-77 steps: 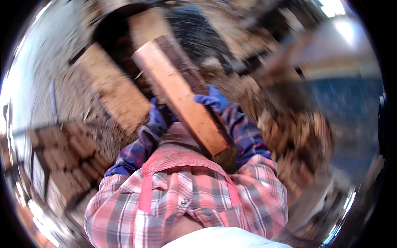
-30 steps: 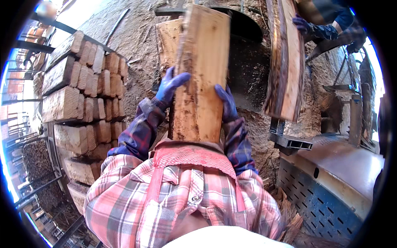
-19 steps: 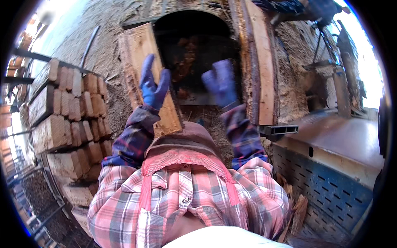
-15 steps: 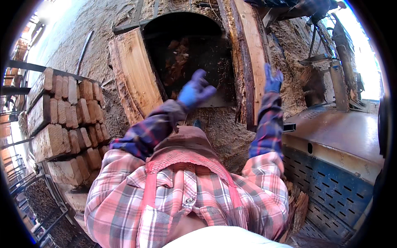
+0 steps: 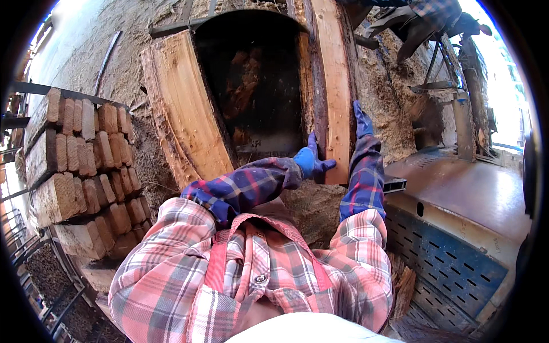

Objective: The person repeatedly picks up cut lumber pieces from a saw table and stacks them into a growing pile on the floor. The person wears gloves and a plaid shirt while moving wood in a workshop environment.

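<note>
hands (image 5: 311, 161) (image 5: 361, 120) in blue gloves grip opposite edges of upright plank (image 5: 336, 86).

Both hands wear blue gloves and grip a tall wooden slab (image 5: 337, 86) that leans upright against the right side of a dark arched kiln opening (image 5: 251, 86); the left hand (image 5: 311, 162) clasps its lower left edge, the right hand (image 5: 361, 120) lies flat along its right edge, a little higher; a second wooden slab (image 5: 186, 114) leans tilted at the opening's left side; cut wood blocks (image 5: 80, 166) are stacked at the far left; a perforated metal machine housing (image 5: 457, 228) stands at the right; the rough mud wall (image 5: 394, 91) rises behind.
</note>
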Action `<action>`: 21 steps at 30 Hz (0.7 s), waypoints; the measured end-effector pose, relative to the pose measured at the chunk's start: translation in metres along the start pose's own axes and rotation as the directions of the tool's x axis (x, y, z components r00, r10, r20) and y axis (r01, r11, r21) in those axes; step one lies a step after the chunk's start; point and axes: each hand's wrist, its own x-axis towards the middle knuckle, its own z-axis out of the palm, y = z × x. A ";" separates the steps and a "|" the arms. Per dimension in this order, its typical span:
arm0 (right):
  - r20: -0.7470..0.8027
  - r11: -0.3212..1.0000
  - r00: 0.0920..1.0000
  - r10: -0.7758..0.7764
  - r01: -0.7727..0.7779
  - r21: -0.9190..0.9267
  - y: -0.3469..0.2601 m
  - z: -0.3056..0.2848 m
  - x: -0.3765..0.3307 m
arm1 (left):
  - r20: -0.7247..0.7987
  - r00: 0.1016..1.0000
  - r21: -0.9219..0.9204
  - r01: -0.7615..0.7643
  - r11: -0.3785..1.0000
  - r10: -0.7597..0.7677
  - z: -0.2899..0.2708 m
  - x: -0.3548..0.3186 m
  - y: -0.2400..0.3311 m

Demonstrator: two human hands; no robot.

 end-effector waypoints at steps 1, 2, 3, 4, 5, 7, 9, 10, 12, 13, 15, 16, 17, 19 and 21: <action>-0.013 0.993 1.000 0.009 -0.011 -0.121 0.011 0.002 0.004 | -0.029 0.999 -0.003 -0.013 1.000 0.013 -0.007 -0.009 0.000; -0.036 0.971 0.999 0.017 -0.025 -0.238 0.020 0.001 0.004 | -0.050 0.998 0.000 -0.031 1.000 0.031 -0.012 -0.017 -0.001; -0.072 0.993 0.995 -0.076 0.069 -0.099 0.007 0.019 -0.008 | -0.119 0.987 -0.035 -0.114 0.993 0.109 -0.016 -0.020 -0.011; -0.027 0.966 0.992 -0.121 0.124 0.229 0.019 0.030 -0.004 | -0.123 0.989 -0.021 -0.086 0.996 0.083 -0.019 -0.024 -0.021; -0.063 0.995 0.995 -0.071 0.075 0.060 0.019 0.036 -0.007 | -0.119 0.991 -0.003 -0.062 0.998 0.061 -0.026 -0.030 -0.021; -0.092 0.992 0.996 -0.002 -0.010 -0.124 0.007 0.059 -0.012 | -0.144 0.989 0.000 -0.044 0.999 0.044 -0.042 -0.041 -0.029; -0.085 0.995 0.996 -0.027 0.018 -0.103 -0.004 0.083 -0.020 | -0.166 0.986 0.074 0.025 0.997 -0.012 -0.058 -0.055 -0.024; -0.109 0.991 0.994 -0.030 0.015 -0.134 0.015 0.076 -0.016 | -0.150 0.988 0.120 0.048 0.992 -0.030 -0.062 -0.062 -0.021; -0.109 0.994 0.994 -0.028 0.016 -0.104 0.012 0.090 -0.025 | -0.172 0.985 0.087 0.000 0.996 0.015 -0.072 -0.069 -0.029; -0.085 0.999 0.996 -0.028 0.026 -0.023 0.025 0.094 -0.017 | -0.167 0.986 0.092 0.030 0.995 -0.015 -0.075 -0.072 -0.032; -0.036 0.994 0.999 0.000 -0.004 -0.112 -0.023 0.138 -0.040 | -0.228 0.967 0.110 0.139 0.984 -0.111 -0.094 -0.082 -0.036; -0.023 0.987 1.000 0.016 -0.019 -0.159 -0.051 0.157 -0.057 | -0.243 0.960 0.102 0.169 0.980 -0.140 -0.100 -0.088 -0.037; -0.014 0.998 1.000 0.009 -0.010 -0.066 -0.039 0.158 -0.059 | -0.223 0.963 0.115 0.178 0.977 -0.149 -0.102 -0.091 -0.035; 0.034 0.999 0.999 0.000 -0.002 0.054 -0.010 0.144 -0.058 | -0.229 0.972 0.156 0.097 0.983 -0.059 -0.090 -0.093 -0.048; 0.230 0.911 0.955 0.186 -0.255 0.325 -0.042 0.149 -0.085 | -0.177 0.984 -0.004 0.037 0.999 -0.037 -0.080 -0.100 -0.059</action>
